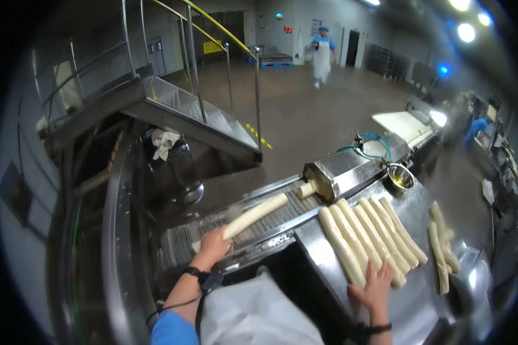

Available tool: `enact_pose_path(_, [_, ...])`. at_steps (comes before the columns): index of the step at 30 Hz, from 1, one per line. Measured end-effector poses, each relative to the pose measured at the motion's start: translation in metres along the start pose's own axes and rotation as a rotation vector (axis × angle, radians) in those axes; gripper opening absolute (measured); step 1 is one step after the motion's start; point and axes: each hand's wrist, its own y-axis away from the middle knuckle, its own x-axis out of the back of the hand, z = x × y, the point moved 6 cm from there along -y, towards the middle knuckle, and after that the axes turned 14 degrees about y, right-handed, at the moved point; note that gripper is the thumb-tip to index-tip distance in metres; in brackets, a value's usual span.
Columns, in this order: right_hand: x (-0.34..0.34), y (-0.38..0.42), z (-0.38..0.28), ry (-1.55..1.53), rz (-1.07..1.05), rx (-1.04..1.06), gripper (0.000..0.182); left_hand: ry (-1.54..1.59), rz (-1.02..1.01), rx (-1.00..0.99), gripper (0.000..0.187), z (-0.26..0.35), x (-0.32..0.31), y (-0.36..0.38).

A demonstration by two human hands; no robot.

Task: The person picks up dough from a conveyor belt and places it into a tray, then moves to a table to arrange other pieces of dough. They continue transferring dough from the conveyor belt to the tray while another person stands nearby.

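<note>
My left hand (213, 246) rests on the near end of a long pale dough log (258, 214) lying on the mesh conveyor belt (178, 244). A second dough piece (306, 188) comes out of the steel machine head (341, 171) at the belt's far end. My right hand (377, 283) lies flat on the steel table (411, 302), fingers touching the near ends of a row of several dough logs (369, 237) laid side by side. A few more dough logs (441, 244) lie to the right.
A small metal bowl (400, 176) sits by the machine. Metal stairs with railings (181, 103) rise at the left. A person in a white apron (322, 54) walks on the far floor. Another worker in blue (476, 129) stands at the right.
</note>
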Motion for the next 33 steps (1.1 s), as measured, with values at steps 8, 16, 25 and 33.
enact_pose_path(8, [-0.012,-0.009,0.001,-0.031,0.024,0.041,0.100,0.044,0.046,-0.115,0.046,-0.008,0.030,0.039])
enact_pose_path(16, [-0.011,-0.001,0.004,-0.056,0.022,-0.001,0.100,0.030,0.097,0.005,0.046,-0.044,0.077,0.080])
enact_pose_path(25, [-0.015,0.004,0.015,-0.043,-0.007,-0.018,0.099,-0.035,0.148,0.126,0.047,-0.069,0.111,0.109])
enact_pose_path(33, [-0.004,0.006,0.014,-0.056,0.039,0.024,0.097,-0.004,0.159,0.260,0.040,-0.095,0.126,0.127])
